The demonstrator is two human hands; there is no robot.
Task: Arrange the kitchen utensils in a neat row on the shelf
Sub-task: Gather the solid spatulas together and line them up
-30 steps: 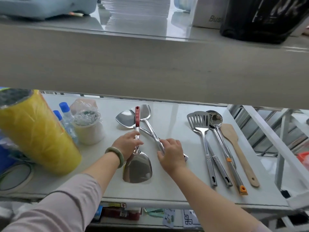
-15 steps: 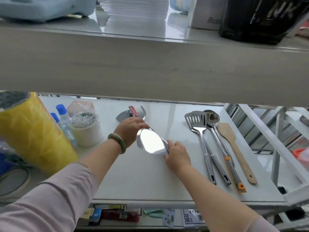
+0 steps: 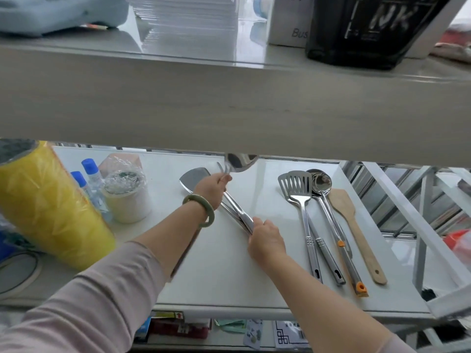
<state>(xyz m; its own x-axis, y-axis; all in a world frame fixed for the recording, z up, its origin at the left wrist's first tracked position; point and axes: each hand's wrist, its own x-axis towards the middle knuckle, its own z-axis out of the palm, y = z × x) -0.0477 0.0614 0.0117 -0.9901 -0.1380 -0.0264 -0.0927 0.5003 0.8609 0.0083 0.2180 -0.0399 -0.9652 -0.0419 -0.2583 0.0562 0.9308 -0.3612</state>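
Note:
On the white shelf (image 3: 229,276), my left hand (image 3: 212,189) grips the neck of a steel spatula (image 3: 240,161). Its blade is raised at the far side, partly hidden under the upper shelf's edge, and its handle blurs beneath my forearm. My right hand (image 3: 265,240) holds the near ends of two crossed steel handles (image 3: 238,215); one belongs to a flat turner (image 3: 193,178) lying at the back. To the right, in a row with their handles towards me, lie a slotted turner (image 3: 298,184), a ladle (image 3: 322,182) and a wooden spatula (image 3: 342,203).
A big yellow roll (image 3: 43,205), two blue-capped bottles (image 3: 89,174) and a plastic-wrapped white tub (image 3: 127,197) crowd the shelf's left end. The upper shelf's thick front edge (image 3: 229,110) hangs low overhead. A white frame rail (image 3: 407,225) bounds the right side.
My left hand lifted the spatula off the shelf and swung it round, so the blade went from near me to the far side. My right hand slid slightly nearer along the handles.

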